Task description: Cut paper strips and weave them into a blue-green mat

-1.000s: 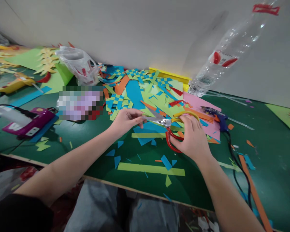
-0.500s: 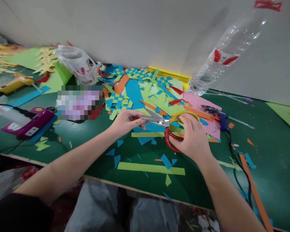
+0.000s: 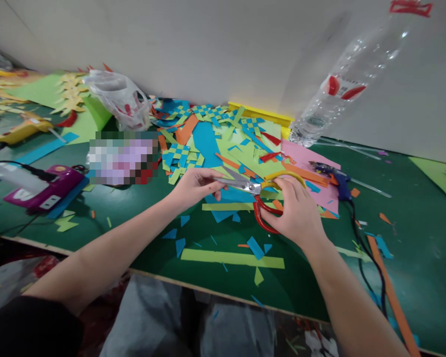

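Observation:
In the head view, my right hand (image 3: 297,208) grips a pair of scissors (image 3: 253,188) with one yellow and one red handle loop. The handles are spread and the blades part, pointing left. My left hand (image 3: 198,187) is closed in a pinch right at the blade tips; whatever lies between its fingertips is hidden. Under the scissors are blue paper and a light green paper strip (image 3: 230,207). Closer to me lies a longer green strip (image 3: 232,259), with a blue scrap (image 3: 255,248) and several small cuttings around it.
Woven blue-green paper pieces (image 3: 182,156) pile up behind my hands. A plastic bottle (image 3: 342,89) leans at the wall. A blue glue gun (image 3: 342,186) with a black cord lies right. A purple power strip (image 3: 46,188), a yellow glue gun (image 3: 22,128) and a plastic bag (image 3: 121,99) are left.
Both hands and the scissors stay almost in place. A small orange scrap now shows between the scissor handles.

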Available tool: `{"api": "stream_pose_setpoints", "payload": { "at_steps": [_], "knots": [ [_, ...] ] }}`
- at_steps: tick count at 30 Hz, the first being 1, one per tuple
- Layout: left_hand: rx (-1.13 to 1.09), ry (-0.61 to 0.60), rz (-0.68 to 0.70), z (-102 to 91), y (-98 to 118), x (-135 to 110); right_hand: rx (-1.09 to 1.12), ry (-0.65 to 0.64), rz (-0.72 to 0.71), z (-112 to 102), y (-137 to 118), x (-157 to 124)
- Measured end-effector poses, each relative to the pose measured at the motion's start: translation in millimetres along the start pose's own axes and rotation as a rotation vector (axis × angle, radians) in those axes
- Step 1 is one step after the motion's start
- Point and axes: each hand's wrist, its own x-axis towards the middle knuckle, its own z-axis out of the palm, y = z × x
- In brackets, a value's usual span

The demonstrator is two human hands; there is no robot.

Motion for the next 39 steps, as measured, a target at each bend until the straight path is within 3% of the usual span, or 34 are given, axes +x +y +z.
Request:
{"api": "stream_pose_setpoints", "payload": {
  "at_steps": [39],
  "knots": [
    [-0.018,-0.04,-0.034,-0.5,6.7,0.2,-0.063,0.044,-0.086,-1.1,1.8,-0.1]
  ]
}}
